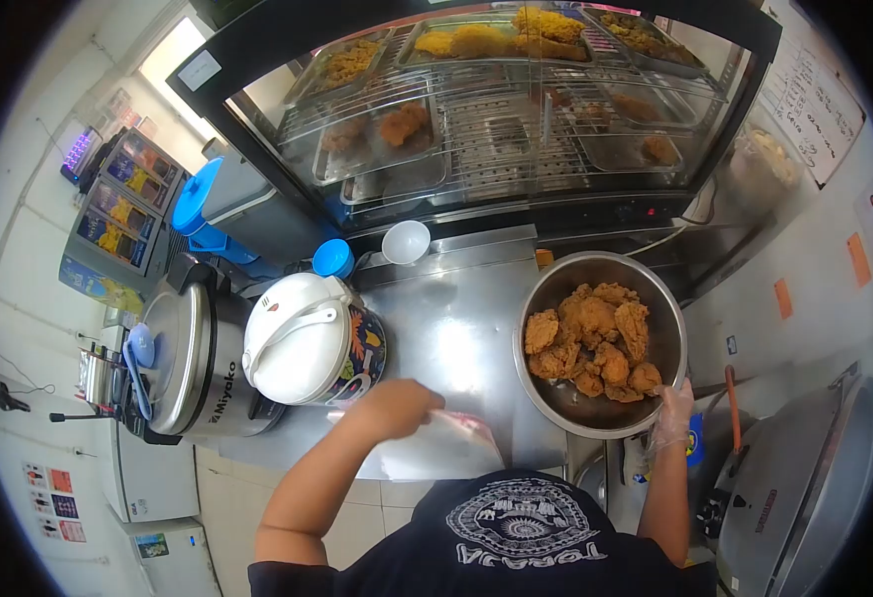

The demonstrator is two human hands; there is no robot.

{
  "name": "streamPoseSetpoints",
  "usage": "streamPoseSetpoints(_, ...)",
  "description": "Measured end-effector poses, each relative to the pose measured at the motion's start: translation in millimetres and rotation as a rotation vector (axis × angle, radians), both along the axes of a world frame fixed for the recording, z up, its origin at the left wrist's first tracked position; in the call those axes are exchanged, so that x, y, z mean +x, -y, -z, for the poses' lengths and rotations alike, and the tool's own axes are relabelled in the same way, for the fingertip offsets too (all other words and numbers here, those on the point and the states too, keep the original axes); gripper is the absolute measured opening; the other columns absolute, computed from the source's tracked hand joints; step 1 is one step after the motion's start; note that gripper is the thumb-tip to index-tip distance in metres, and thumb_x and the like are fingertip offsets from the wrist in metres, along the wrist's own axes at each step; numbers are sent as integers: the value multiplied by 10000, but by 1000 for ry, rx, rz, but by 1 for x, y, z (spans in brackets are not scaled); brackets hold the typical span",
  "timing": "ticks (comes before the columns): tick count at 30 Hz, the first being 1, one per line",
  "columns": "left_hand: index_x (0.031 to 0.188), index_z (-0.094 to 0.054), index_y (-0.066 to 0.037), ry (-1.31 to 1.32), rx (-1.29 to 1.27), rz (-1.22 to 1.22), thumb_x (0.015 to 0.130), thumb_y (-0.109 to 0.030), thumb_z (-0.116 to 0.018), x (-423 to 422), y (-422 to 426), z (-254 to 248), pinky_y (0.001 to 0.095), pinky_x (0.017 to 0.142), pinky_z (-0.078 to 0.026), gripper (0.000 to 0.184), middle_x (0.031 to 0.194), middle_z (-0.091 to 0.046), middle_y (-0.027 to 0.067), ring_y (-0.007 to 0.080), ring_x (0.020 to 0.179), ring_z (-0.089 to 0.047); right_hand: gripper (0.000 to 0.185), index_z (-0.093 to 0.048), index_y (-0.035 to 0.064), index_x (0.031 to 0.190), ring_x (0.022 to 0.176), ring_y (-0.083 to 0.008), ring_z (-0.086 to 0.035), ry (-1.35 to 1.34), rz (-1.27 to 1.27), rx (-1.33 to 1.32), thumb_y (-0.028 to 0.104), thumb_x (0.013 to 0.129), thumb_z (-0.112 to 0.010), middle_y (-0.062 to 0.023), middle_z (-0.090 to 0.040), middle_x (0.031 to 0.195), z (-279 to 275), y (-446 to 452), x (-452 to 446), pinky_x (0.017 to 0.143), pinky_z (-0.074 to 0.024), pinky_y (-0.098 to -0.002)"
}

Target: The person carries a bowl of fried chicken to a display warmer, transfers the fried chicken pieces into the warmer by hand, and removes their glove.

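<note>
A large steel bowl [604,426] of fried chicken pieces [596,328] stands at the right of the metal counter. My right hand [670,416], in a clear plastic glove, grips the bowl's near right rim. At the counter's front edge, my left hand [397,409] is bare and closed on a thin white sheet with red print [446,446]. Whether that sheet is paper or plastic I cannot tell. Just beyond the left hand sits a white-lidded rice cooker [292,333] with a patterned body.
A larger Miyako cooker [219,373] stands at the left, a blue ladle [140,363] on it. Blue [333,259] and white [406,242] cups sit at the counter's back. Behind rises a glass display warmer [536,214] with trays of fried food. A grey-lidded appliance [805,478] is at right.
</note>
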State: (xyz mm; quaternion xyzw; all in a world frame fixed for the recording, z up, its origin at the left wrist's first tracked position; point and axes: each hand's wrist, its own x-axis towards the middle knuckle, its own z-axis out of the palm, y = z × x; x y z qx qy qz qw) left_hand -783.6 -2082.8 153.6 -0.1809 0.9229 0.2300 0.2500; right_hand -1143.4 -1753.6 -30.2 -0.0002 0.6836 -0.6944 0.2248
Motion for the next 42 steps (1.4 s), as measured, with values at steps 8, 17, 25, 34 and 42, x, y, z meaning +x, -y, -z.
streamPoseSetpoints(8, 1224, -670, -111, 187, -114, -76, 838, -180, -710, -46, 82, 189, 475, 938, -506, 394, 1161, -705, 147, 351, 1097, -660, 402, -576, -5, 1148, 868, -206, -649, -61, -24, 25, -13, 747, -610, -87, -661, 995, 1, 0, 2, 779, -529, -320)
streamPoseSetpoints(17, 1349, -544, -141, -385, -312, -319, 803, -216, -790, -31, 29, 181, 560, 1050, -418, 603, 1347, -526, 135, 346, 1284, -503, 389, -581, 1, 1134, 888, -193, -647, -92, -64, -25, -34, 748, -607, -93, -673, 1006, 11, 8, 3, 825, -539, -322)
streamPoseSetpoints(25, 1512, -410, -87, -443, -306, -349, 882, -395, -705, 0, -2, 213, 680, 1176, -207, 761, 1634, -269, 204, 414, 1499, -268, 231, -597, 12, 984, 767, -174, -563, -257, -151, 172, 59, 760, -633, -73, -596, 850, 25, 88, 16, 686, -490, -369)
streamPoseSetpoints(34, 1336, -528, -12, -951, 317, -918, 990, -162, -602, -12, 2, 205, 401, 847, -528, 384, 1161, -641, 160, 276, 1000, -649, 242, -615, 0, 950, 808, -180, -592, -115, -226, 155, 68, 734, -699, -87, -641, 861, -36, 115, 23, 737, -493, -343)
streamPoseSetpoints(42, 1252, -511, -20, -948, 507, -1237, 960, -115, -620, -44, 13, 161, 300, 688, -505, 326, 1031, -586, 96, 156, 851, -589, 225, -620, 11, 1018, 822, -190, -607, -199, -367, 234, 97, 812, -650, -106, -660, 888, -13, 123, 17, 776, -504, -378)
